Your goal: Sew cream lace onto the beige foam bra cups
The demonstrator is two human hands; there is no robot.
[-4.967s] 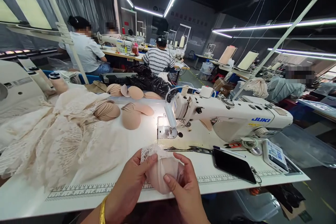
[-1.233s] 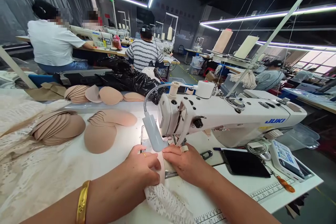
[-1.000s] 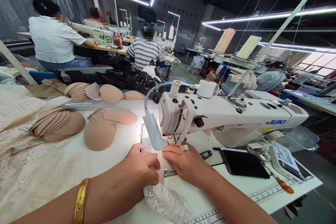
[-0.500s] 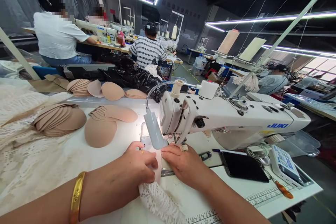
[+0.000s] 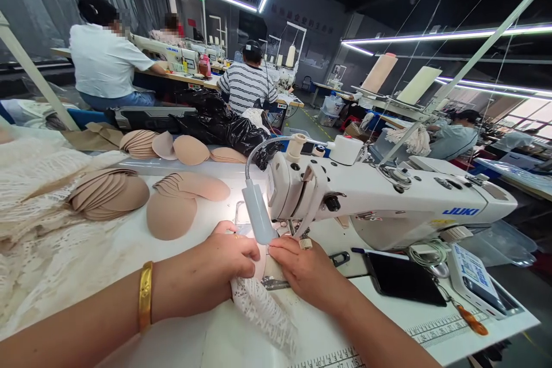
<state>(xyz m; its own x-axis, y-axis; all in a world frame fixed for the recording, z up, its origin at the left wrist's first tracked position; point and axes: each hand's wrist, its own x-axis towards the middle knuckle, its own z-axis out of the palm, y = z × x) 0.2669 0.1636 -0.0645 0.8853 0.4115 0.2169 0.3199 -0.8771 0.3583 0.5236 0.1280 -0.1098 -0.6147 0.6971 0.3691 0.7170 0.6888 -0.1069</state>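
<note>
The left hand [image 5: 224, 264], palm down, bends its fingers over a beige cup [image 5: 260, 264], with lace [image 5: 263, 310] trailing from beneath it toward the near edge of the surface [image 5: 211, 345]. The right hand [image 5: 304, 267] lies just beside it, its fingertips at the cup's right side, close under the head of the sewing machine [image 5: 388, 190]. The undersides of both hands are hidden, so I cannot tell whether either grip is clamped on the work or only pressing it down. The cup lies partly below the lamp [image 5: 257, 213], which blocks its far end and most of the needle area.

A gold bracelet [image 5: 145, 296] circles the left wrist. To the left, more lace is heaped in a pile [image 5: 38, 259], and next to it lie a fanned stack [image 5: 107, 195] and a second group [image 5: 170, 215] of cups. A further row [image 5: 192, 150] lies behind them, in front of a black bag [image 5: 224, 132].

Right of the right hand are a dark handle [image 5: 339, 259], a phone [image 5: 405, 279] with a pen [image 5: 379, 253] along its far edge, and a white box [image 5: 474, 282]. Beyond, co-workers sit at other machines, one in a striped shirt [image 5: 246, 87].
</note>
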